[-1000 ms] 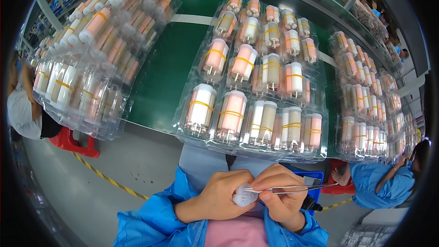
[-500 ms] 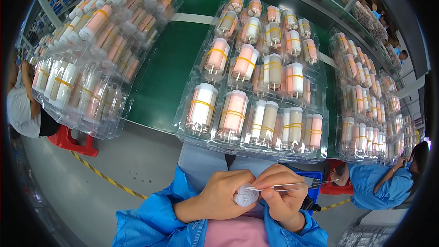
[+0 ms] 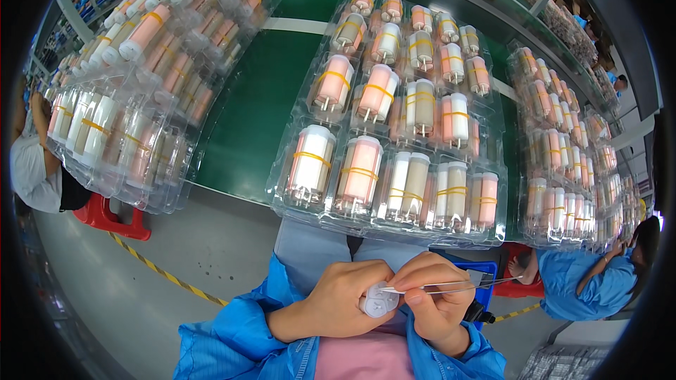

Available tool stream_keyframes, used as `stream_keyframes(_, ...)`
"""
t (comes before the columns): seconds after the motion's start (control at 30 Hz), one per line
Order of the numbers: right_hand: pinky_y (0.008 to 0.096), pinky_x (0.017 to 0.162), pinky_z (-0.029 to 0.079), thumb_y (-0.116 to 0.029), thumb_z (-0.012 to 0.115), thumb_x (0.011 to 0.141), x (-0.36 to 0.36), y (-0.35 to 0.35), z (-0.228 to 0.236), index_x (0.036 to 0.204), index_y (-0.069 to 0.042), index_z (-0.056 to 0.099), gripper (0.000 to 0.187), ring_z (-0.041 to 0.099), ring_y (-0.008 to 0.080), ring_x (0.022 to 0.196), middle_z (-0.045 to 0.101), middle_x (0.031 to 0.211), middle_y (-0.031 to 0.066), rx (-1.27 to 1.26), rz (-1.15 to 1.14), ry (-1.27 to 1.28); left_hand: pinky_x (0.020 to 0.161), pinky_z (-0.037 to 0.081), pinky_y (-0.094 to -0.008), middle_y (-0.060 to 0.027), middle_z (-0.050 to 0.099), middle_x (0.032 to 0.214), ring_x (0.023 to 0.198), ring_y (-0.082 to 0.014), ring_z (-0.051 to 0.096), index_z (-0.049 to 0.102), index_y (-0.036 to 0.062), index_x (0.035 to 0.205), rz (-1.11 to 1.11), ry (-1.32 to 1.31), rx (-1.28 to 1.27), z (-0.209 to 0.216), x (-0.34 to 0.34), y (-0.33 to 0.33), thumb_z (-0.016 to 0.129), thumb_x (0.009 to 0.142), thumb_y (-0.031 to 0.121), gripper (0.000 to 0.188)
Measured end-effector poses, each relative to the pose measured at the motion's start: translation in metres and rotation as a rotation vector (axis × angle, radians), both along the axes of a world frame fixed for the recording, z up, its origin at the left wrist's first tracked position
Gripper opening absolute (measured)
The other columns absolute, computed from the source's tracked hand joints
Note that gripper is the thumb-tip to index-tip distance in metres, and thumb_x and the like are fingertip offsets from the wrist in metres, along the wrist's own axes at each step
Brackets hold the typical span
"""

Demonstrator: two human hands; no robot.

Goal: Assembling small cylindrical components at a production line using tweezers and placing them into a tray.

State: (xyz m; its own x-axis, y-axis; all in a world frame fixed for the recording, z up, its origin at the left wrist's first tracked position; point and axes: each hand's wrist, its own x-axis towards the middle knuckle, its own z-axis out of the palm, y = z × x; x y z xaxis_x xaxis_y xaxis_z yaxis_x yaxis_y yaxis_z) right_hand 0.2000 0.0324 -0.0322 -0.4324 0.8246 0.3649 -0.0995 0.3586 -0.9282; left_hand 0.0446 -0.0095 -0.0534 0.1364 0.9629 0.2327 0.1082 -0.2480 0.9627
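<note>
My left hand (image 3: 341,300) is closed around a white-capped cylinder bundle (image 3: 381,300), whose rounded, lobed end faces up and to the right. Most of the bundle's body is hidden inside my fist. In my right hand (image 3: 438,300), thumb and fingers pinch a pair of slim metal tweezers (image 3: 456,287). Their pale tip lies at the capped end of the bundle, and the metal arms stretch out to the right past my fingers. Whether the tip grips a small part there is too small to tell. Both hands are close together above my lap.
Clear plastic trays (image 3: 331,222) of pink, white and grey cylinders with yellow bands stand on the green table (image 3: 243,119). More loaded trays are stacked left (image 3: 141,190) and right (image 3: 556,239). A blue bin (image 3: 486,267) stands beside my lap. Co-workers sit at either side.
</note>
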Motion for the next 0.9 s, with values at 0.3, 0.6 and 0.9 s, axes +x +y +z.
stream_keyframes(0.3,0.0285,0.057,0.048,-0.002,0.070,0.075,0.000,0.001,0.002,0.081,0.001,0.066,0.008,0.061,0.0210,0.064,0.067,0.077,0.0114,0.016,0.006,-0.026,0.050,0.044,-0.0351,-0.0099,0.058,0.070,0.060,-0.0297,0.059,0.056,0.0035,0.078,-0.011,-0.014,0.012,-0.001,0.000,0.000,0.076,0.069,0.009,0.022)
stream_keyframes(0.6,0.0295,0.057,0.048,-0.002,0.072,0.072,-0.002,0.003,0.010,0.079,-0.002,0.067,0.009,0.060,0.0233,0.063,0.066,0.076,0.0104,0.084,0.036,-0.126,0.050,0.045,-0.0368,-0.0115,0.058,0.069,0.060,-0.0316,0.060,0.057,0.0033,0.079,0.010,0.048,0.022,-0.003,0.000,-0.002,0.074,0.067,0.009,0.022)
stream_keyframes(0.9,0.0300,0.057,0.048,-0.002,0.072,0.070,-0.003,0.005,0.018,0.078,-0.002,0.067,0.010,0.060,0.0243,0.064,0.064,0.076,0.0103,0.185,0.066,-0.244,0.047,0.042,-0.0343,-0.0114,0.053,0.064,0.055,-0.0303,0.057,0.053,0.0031,0.072,0.056,0.156,0.103,-0.005,-0.001,0.001,0.077,0.066,0.011,0.026)
